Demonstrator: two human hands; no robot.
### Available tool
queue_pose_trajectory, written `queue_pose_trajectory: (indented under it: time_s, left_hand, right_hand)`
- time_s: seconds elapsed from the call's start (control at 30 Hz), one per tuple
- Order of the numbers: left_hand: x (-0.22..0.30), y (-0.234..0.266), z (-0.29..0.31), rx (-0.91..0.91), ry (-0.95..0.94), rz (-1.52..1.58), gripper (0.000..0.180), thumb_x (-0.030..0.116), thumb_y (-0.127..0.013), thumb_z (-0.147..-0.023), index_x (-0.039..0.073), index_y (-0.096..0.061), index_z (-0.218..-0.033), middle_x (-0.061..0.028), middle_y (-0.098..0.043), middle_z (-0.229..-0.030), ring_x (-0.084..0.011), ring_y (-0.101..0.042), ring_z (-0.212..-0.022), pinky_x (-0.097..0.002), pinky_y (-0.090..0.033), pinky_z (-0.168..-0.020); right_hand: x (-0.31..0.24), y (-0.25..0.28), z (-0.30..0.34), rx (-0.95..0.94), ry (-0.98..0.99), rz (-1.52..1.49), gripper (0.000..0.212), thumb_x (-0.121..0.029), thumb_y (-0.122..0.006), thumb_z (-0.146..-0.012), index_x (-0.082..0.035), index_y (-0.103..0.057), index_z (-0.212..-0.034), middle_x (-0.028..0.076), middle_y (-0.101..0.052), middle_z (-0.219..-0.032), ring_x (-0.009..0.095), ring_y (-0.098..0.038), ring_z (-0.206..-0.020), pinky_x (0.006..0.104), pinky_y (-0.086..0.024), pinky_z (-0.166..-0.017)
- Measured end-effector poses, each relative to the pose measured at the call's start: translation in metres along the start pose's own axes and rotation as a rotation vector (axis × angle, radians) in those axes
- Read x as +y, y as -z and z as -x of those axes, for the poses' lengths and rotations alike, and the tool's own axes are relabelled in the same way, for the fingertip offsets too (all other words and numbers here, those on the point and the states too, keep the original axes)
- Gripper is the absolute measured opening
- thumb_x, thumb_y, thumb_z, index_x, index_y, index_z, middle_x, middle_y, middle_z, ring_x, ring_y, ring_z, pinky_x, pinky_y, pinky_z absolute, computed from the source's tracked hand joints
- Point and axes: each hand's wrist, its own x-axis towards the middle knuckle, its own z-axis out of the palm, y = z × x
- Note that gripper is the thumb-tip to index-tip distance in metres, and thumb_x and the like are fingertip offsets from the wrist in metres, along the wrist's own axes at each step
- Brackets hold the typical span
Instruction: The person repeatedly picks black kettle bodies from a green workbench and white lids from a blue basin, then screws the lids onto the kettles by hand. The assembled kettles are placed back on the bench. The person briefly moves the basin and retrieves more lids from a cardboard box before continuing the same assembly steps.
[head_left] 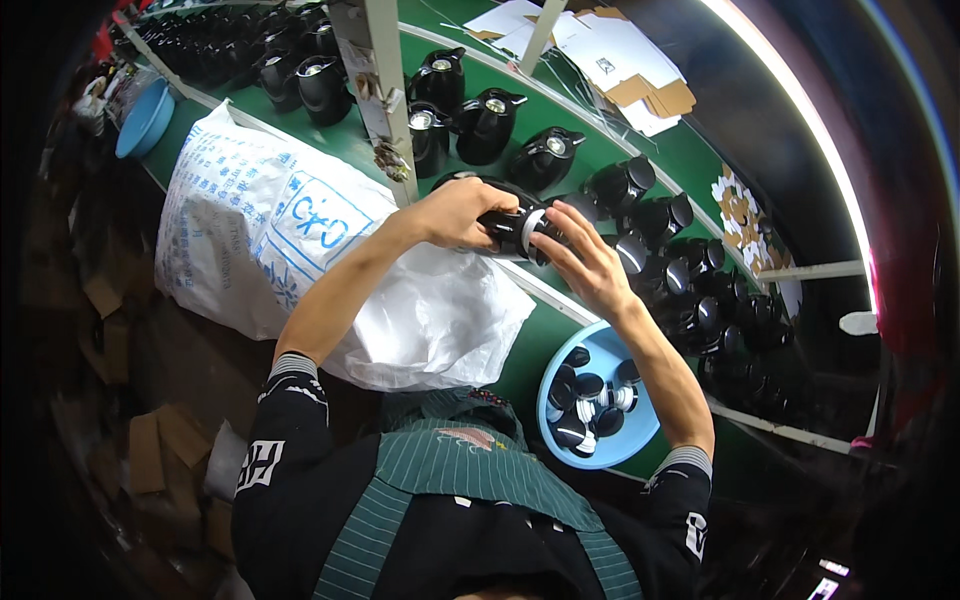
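A glossy black jug (508, 226) lies tilted on its side above the near edge of the green bench. My left hand (462, 212) is closed round it, fingers and thumb curled over its body. My right hand (588, 258) is closed at its right-hand end, on a black lid with a white ring (533, 228). The fingers cover part of this lid, so how far it sits in the jug's mouth is hidden. Just below my right forearm, a light blue basin (548, 400) holds several black lids (589, 385) with white threaded stoppers.
A big white sack (430, 320) with blue print lies in front of me, to the left. Black jugs (487, 125) stand in rows behind a pale post (385, 90) and to the right. Torn cardboard (630, 60) lies at the back. Another blue basin (145, 118) is far left.
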Motion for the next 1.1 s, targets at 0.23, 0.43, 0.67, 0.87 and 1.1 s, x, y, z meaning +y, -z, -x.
queue_pose_trajectory:
  time_s: [0.23, 0.43, 0.67, 0.87, 1.1]
  left_hand:
    - [0.014, 0.013, -0.003, -0.066, -0.049, 0.105, 0.033, 0.006, -0.082, -0.070, 0.000, -0.060, -0.094, -0.0119, -0.063, -0.079, -0.0220, -0.061, -0.071, -0.0351, -0.050, -0.068]
    - [0.023, 0.038, -0.052, -0.609, 0.098, 0.259, 0.033, 0.003, -0.087, -0.065, 0.000, -0.062, -0.086, -0.0010, -0.063, -0.075, -0.0085, -0.059, -0.073, -0.0289, -0.049, -0.067]
    - [0.019, 0.021, -0.053, -0.517, -0.228, 0.130, 0.039, 0.015, -0.088, -0.060, 0.002, -0.064, -0.088, -0.0096, -0.061, -0.074, -0.0190, -0.059, -0.071, -0.0387, -0.048, -0.068]
    - [0.013, 0.009, -0.107, -1.065, -0.007, -0.032, 0.087, 0.021, -0.100, -0.065, 0.003, -0.062, -0.141, -0.0097, -0.078, -0.113, -0.0189, -0.071, -0.105, -0.0317, -0.054, -0.087]
    - [0.029, 0.017, -0.065, -0.549, -0.063, 0.028, 0.058, 0.013, -0.097, -0.058, 0.005, -0.077, -0.113, -0.0082, -0.080, -0.099, -0.0218, -0.075, -0.093, -0.0358, -0.055, -0.084]
  right_hand:
    - [-0.011, 0.017, -0.002, -0.057, 0.072, 0.114, 0.061, -0.005, -0.072, -0.084, -0.016, -0.063, -0.143, 0.016, -0.053, -0.148, 0.037, -0.055, -0.138, 0.0445, -0.056, -0.110]
    - [-0.011, 0.024, 0.003, -0.074, 0.359, 0.225, 0.054, -0.013, -0.079, -0.084, -0.021, -0.067, -0.137, 0.012, -0.054, -0.147, 0.035, -0.059, -0.135, 0.0422, -0.060, -0.106]
    - [-0.022, 0.033, 0.011, -0.148, 0.338, 0.234, 0.052, -0.013, -0.075, -0.085, -0.021, -0.069, -0.135, 0.013, -0.055, -0.148, 0.037, -0.057, -0.138, 0.0464, -0.052, -0.115]
    - [-0.040, 0.049, 0.000, -0.227, 0.545, 0.306, 0.042, -0.016, -0.070, -0.092, -0.019, -0.066, -0.133, 0.009, -0.055, -0.146, 0.033, -0.059, -0.137, 0.0469, -0.050, -0.117]
    - [-0.031, 0.053, 0.004, -0.173, 0.195, 0.152, 0.049, -0.002, -0.079, -0.077, -0.015, -0.076, -0.124, 0.018, -0.059, -0.140, 0.038, -0.062, -0.131, 0.0452, -0.058, -0.106]
